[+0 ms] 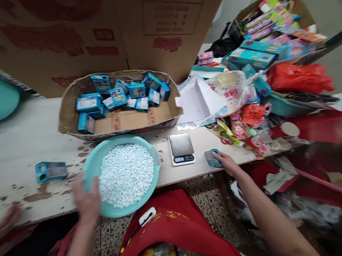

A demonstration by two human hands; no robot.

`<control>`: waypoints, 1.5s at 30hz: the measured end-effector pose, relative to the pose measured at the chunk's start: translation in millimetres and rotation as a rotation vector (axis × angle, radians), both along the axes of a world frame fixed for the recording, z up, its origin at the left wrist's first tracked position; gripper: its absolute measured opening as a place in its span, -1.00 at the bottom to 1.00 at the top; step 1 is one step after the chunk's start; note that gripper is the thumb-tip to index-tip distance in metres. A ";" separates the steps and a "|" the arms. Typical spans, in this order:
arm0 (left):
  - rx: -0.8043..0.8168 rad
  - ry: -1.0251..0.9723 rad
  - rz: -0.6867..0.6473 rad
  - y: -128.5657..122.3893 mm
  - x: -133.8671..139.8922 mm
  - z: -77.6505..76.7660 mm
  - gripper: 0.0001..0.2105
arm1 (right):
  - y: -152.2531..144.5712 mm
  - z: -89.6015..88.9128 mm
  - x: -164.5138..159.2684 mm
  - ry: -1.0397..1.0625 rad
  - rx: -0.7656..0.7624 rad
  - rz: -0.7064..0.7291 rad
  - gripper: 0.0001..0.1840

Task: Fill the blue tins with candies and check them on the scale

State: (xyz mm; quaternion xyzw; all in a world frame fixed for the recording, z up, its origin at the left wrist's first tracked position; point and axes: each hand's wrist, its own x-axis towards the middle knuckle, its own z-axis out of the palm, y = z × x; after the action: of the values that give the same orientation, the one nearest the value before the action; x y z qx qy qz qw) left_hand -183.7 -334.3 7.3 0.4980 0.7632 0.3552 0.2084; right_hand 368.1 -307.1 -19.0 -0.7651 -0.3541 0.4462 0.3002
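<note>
- Head view: the round teal plastic basin (pixel 121 211) of pale tablets (pixel 127 175) seems to overhang the white tabletop (pixel 168 175); a bump from the left hand (pixel 86 197) could tip it.
- That hand, blurred, spreads empty at the basin's left rim, contact unclear.
- Right of the basin, the right hand (pixel 227 163) pinches a small blue cardboard box (pixel 211 158) by its right end.

Table (pixel 29 131): pale top, worn through to brown patches at left, chiefly toward the near edge. Floor (pixel 205 189): speckled, tiled, dark joint lines visible below the near edge. Far right: plain grey surface (pixel 330 4) crossed by a dark band (pixel 339 37); wall or floor, cannot be determined. Lighting: diffuse, shadows soft
</note>
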 end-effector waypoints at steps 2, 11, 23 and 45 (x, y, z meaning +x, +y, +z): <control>0.017 0.192 -0.238 -13.0 43.6 -7.5 -0.39 | -0.5 -2.7 6.1 0.041 -0.043 -0.050 -0.51; -0.099 0.477 -0.960 5.6 87.9 -29.2 -0.53 | -18.2 -19.2 -21.7 -0.370 0.071 -0.214 -0.01; -0.142 -0.210 -0.248 80.5 68.7 -47.1 -0.77 | -24.2 4.8 -40.7 -0.370 0.310 -0.494 -0.28; -0.164 -1.705 0.184 65.6 70.0 31.0 -0.79 | 0.9 79.4 -292.3 -0.086 0.556 0.538 -0.60</control>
State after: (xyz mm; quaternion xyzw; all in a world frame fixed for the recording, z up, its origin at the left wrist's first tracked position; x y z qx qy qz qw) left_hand -113.7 -268.8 38.4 -0.0194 0.4066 0.5672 0.7159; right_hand 75.8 -306.3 60.4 -0.5525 -0.6615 0.3637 0.3534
